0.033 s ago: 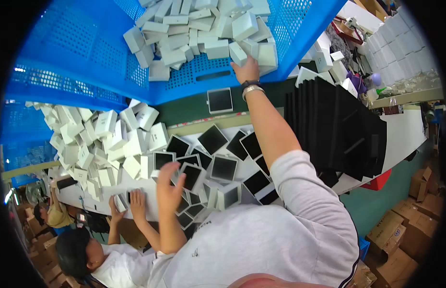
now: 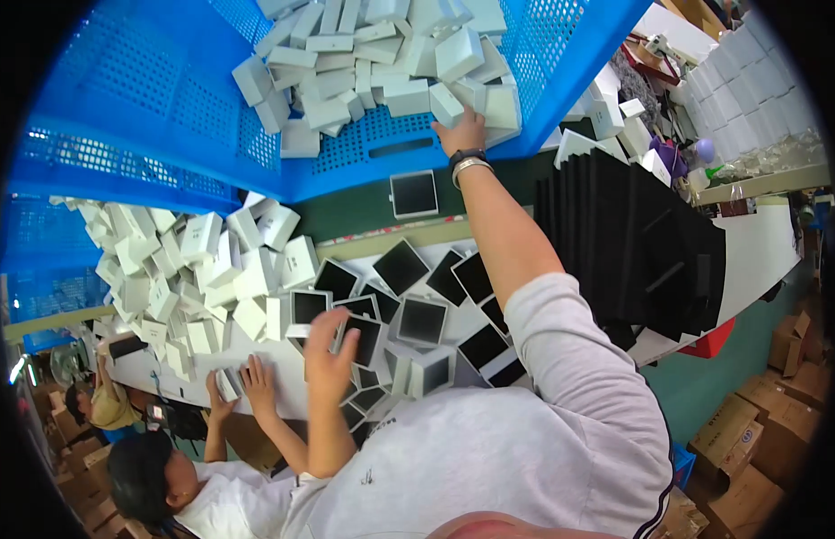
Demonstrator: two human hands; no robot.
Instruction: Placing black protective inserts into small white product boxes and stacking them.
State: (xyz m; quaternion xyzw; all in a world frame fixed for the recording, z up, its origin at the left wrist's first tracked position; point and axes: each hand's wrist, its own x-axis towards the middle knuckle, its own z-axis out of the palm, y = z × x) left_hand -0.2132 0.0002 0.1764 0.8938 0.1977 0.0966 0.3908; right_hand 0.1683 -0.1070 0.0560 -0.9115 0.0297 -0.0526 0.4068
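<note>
My right hand (image 2: pixel 463 138), with a dark band and a bracelet at the wrist, reaches over the front wall of a blue plastic crate (image 2: pixel 373 154). Its fingers are closed on a small white box (image 2: pixel 446 105) at the edge of the heap of white boxes (image 2: pixel 407 97) inside. Lower down, my left hand (image 2: pixel 329 359) is raised with thumb and fingers apart, holding nothing. Below and beside it lie several white-edged box halves with dark insides (image 2: pixel 423 320), some overlapping. One more dark-faced box half (image 2: pixel 413 193) lies alone by the crate.
A big pile of white boxes (image 2: pixel 202 256) covers the table's left. Black sheets or trays (image 2: pixel 615 242) stand stacked at the right. At lower left a co-worker (image 2: pixel 148 476) handles a small white box (image 2: pixel 227 384). Cardboard cartons (image 2: pixel 727 436) lie on the floor.
My left hand has drifted slightly to the right over the dark box halves. The whole view has shifted a little. My right hand stays on the same white box.
</note>
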